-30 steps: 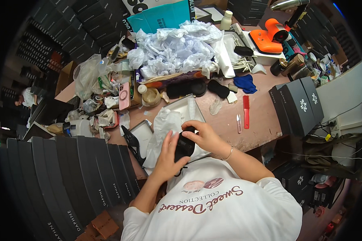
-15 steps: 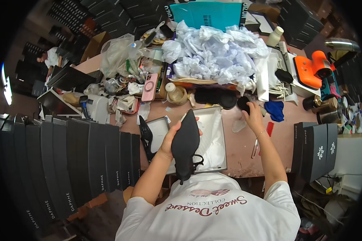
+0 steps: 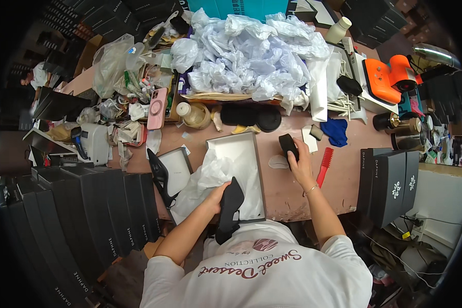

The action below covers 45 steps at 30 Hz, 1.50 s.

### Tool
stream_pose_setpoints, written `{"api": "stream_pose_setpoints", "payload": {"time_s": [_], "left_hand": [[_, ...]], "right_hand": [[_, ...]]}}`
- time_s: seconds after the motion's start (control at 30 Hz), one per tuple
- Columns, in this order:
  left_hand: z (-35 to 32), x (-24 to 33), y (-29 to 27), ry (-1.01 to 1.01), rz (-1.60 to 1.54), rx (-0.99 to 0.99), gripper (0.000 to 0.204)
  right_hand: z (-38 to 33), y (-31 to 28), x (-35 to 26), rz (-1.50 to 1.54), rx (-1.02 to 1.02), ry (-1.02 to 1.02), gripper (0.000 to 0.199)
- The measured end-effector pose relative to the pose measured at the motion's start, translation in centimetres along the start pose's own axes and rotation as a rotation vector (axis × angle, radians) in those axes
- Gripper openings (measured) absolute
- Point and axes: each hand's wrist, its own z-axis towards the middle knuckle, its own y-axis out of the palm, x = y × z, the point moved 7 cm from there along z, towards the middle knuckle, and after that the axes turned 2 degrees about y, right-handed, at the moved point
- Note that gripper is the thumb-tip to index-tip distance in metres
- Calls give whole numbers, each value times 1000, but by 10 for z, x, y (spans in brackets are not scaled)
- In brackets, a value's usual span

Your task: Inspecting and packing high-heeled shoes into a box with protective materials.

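Observation:
My left hand [image 3: 218, 198] is closed around a black pointed shoe [image 3: 231, 201], held over the near edge of an open shoe box [image 3: 262, 179]. White tissue paper [image 3: 210, 172] lies crumpled in that box and spills over its left side. In my right hand [image 3: 301, 163] is a black oval pad [image 3: 287, 146], perhaps a sponge or brush, raised just right of the box. The matching black shoe [image 3: 159, 172] rests at the left against a box lid [image 3: 175, 169]. A clear oval piece [image 3: 278, 162] lies beside my right fingers.
A red brush [image 3: 325, 165] and blue cloth [image 3: 337, 132] lie to the right. Dark shoe boxes stand in a row at left [image 3: 95, 205] and at right [image 3: 387, 179]. Behind are a heap of white tissue [image 3: 251, 56], a pink phone [image 3: 157, 109] and a bottle [image 3: 192, 115].
My right hand has picked the black pad up off the table and brought it nearer and leftward. My left hand has lowered and turned the shoe. My view has shifted too.

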Motion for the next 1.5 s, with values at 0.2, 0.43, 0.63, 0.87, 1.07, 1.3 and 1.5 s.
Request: {"api": "stream_pose_setpoints", "payload": {"time_s": [0.2,0.43,0.63,0.87,1.07,1.3,1.5], "left_hand": [[-83,22,35,188,-195,-265,45],[-143,31,45,325,-279,-461,53],[-122,23,47,330,-265,-567,55],[-104,31,113,235,-15,-695,52],[-97,25,126,178,-14,-640,49],[-52,22,60,460,-125,-445,48],[-124,17,80,539,-347,-600,41]], "right_hand": [[64,43,-43,-276,86,-271,41],[81,42,-38,-418,116,-237,35],[0,5,42,1223,44,648,37],[-52,-27,-24,1825,-120,546,38],[-106,-51,-214,129,0,-459,20],[-75,15,-229,48,-2,-408,13],[-92,19,-251,151,-79,-443,10]]}}
